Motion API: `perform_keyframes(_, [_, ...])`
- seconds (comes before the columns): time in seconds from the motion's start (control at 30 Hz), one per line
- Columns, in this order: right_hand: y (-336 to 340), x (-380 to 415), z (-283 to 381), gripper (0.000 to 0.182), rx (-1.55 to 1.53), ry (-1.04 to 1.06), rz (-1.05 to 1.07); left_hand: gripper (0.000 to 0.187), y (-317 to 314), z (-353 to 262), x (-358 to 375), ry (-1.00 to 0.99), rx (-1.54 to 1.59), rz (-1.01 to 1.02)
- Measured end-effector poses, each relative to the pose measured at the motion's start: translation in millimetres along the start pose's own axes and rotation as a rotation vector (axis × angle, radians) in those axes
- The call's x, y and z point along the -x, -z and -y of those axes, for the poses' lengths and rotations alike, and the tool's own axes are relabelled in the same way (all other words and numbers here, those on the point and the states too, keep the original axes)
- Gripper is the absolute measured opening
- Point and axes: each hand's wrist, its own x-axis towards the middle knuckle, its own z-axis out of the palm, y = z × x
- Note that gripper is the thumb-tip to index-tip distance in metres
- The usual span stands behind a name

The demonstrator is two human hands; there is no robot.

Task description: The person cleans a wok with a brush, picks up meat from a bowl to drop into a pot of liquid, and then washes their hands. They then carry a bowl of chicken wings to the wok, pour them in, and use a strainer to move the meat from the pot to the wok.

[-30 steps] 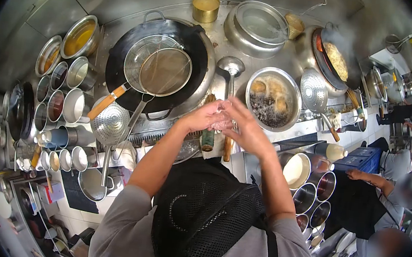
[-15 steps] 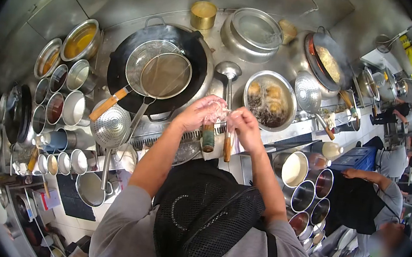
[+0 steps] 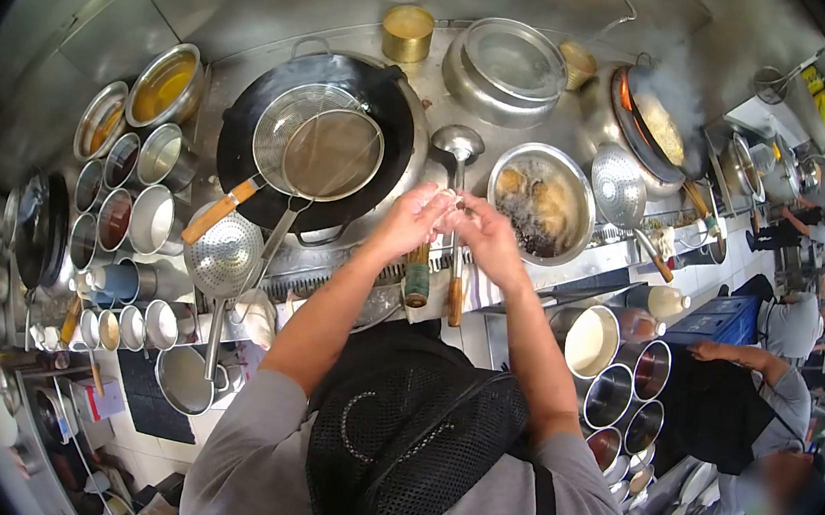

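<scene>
My left hand (image 3: 404,222) is closed around some pale, pinkish, wet-looking food (image 3: 447,197), mostly hidden by the fingers. Its exact kind I cannot make out. My right hand (image 3: 490,246) meets the left, its fingertips pinched at the same food. Both hands are over the handles of a ladle (image 3: 459,143) and a second utensil with a green-wrapped handle (image 3: 417,280). Just right of the hands, a metal pot (image 3: 591,208) holds dark bubbling liquid with golden-brown pieces (image 3: 544,196) frying in it.
To the left, a black wok (image 3: 237,129) carries two wire strainers (image 3: 333,154). Perforated skimmers (image 3: 222,250) (image 3: 618,184) lie on both sides. Sauce containers (image 3: 591,339) stand at right and left. Another wok (image 3: 659,131) steams at the back right. A co-worker (image 3: 760,395) stands at right.
My hands have come together; the right has moved left and its fingers now overlap the left hand's. Less of the pale food shows. More steam rises at the back right.
</scene>
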Motion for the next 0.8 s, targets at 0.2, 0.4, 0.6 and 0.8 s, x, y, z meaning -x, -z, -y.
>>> perform_keyframes(0.2, [-1.8, -0.6, -8.0, 0.015, 0.554, 0.405, -0.131, 0.021, -7.4, 6.4, -6.4, 0.022, -0.209, -0.089])
perform_keyframes(0.4, [9.9, 0.4, -9.8, 0.019, 0.236, 0.178, -0.150, 0.022, -13.3, 15.3, -14.6, -0.011, 0.042, -0.127])
perform_keyframes(0.6, [22.0, -2.9, -11.0, 0.017, -0.177, -0.097, -0.007, 0.020, -6.4, 19.6, -23.8, -0.043, 0.324, -0.253])
perform_keyframes(0.8, [30.1, -14.4, -14.2, 0.012, -0.633, -0.102, 0.017, 0.016, -3.0, 9.8, -20.5, -0.009, 0.262, -0.190])
